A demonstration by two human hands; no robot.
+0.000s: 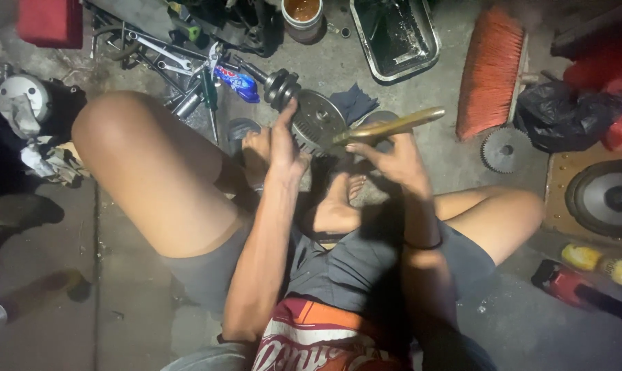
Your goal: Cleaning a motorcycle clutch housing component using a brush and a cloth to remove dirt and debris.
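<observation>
I sit on a concrete floor with my knees spread. My left hand grips a round toothed metal part that has a black pulley-like hub on its shaft, holding it upright above my feet. My right hand holds a brass-coloured bar by its middle, its near end resting against the toothed part. My bare foot lies just below both hands.
An orange broom head and a loose gear lie at the right, with a speaker and bottles beyond. A metal tray, a can, wrenches and a blue packet lie ahead. An engine part sits left.
</observation>
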